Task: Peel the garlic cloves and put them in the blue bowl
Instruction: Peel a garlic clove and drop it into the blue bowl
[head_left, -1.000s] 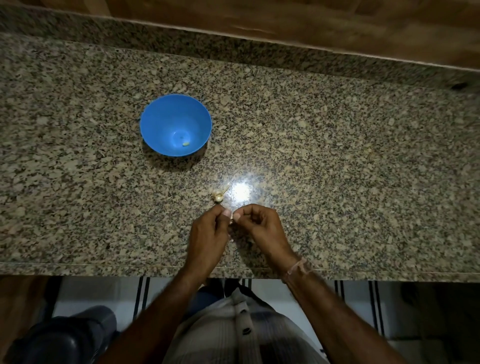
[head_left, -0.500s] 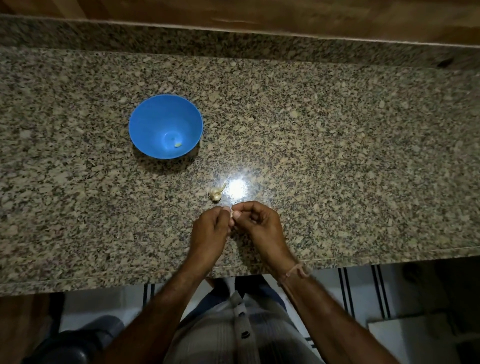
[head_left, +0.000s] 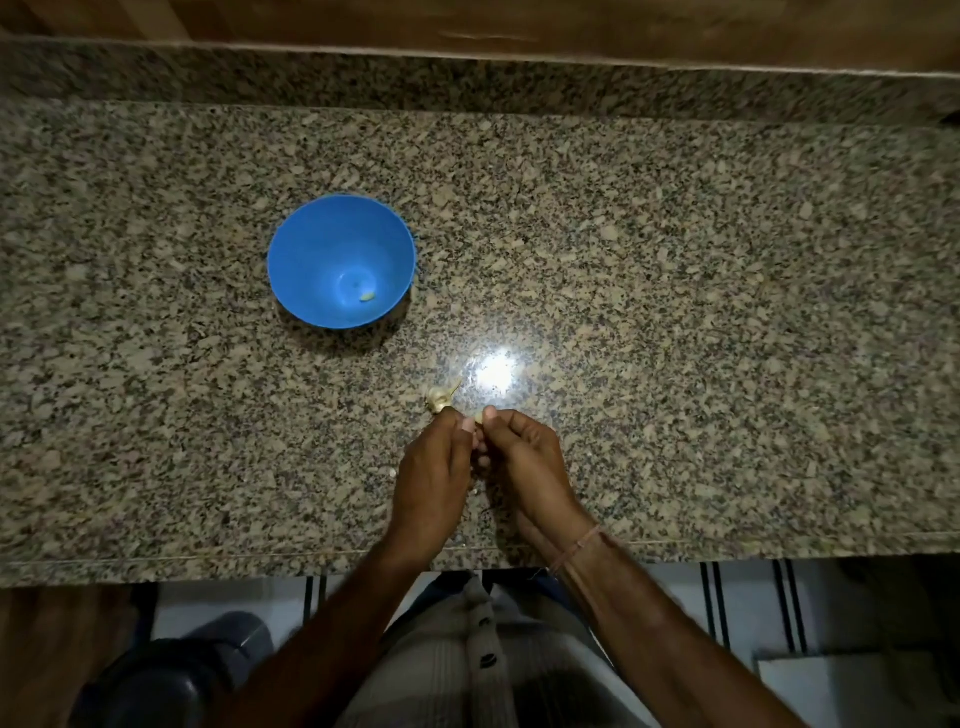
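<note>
Garlic clove (head_left: 477, 417) stays pinched between my left hand (head_left: 434, 467) and right hand (head_left: 524, 457) — nothing changed, so peeling seems unfinished.

Blue bowl (head_left: 332, 244), speckled granite counter (head_left: 675, 260)

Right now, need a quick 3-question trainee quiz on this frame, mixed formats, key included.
1. True or false: the blue bowl is empty.
2. The loose garlic piece on the counter lies: A) in the bowl, B) just beyond the left hand, C) at the counter's far right edge.
3. Fill in: the left hand and right hand together pinch a small ___.
Key: 1 false, one peeled clove lies inside; 2 B; 3 garlic clove.
</note>
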